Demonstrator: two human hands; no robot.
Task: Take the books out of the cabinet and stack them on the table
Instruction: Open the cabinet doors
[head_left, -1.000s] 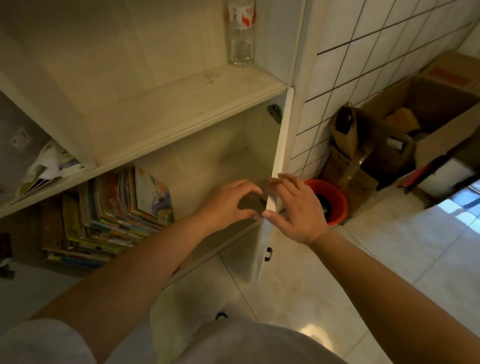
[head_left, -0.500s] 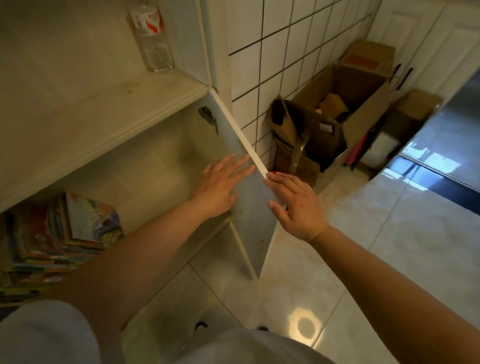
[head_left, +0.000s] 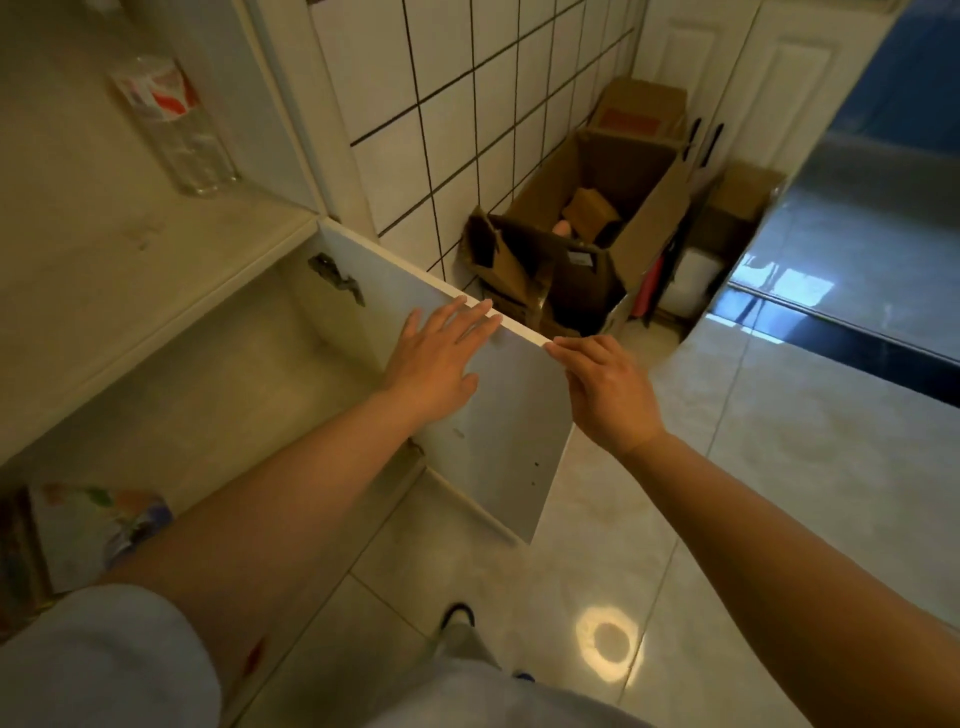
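Head view shows you partway through clearing access, not yet lifting anything. Starting at the far left, the books sit in the lower compartment of the cabinet, tucked against its left end at the bottom-left corner of the frame, partly hidden by your own forearm. None is in hand, and the table is not in view. Above them, on the upper shelf near its right end, a clear plastic bottle stands upright.

Your left hand lies flat against the inner face of the cabinet door, fingers straight and slightly spread, tips reaching the door's top edge — it presses, it grips nothing. Your right hand meets the same top edge at the outer corner, fingertips curled and seemingly pinching it, though the thumb is hidden, so how firm the hold is I cannot tell.

To do this step well, I would push the door fully clear with the flat palm and let the right hand only guide the corner. Mind the cardboard boxes just beyond it against the tiled wall, since the door may well meet them. Then release both hands and reach back left for the books.
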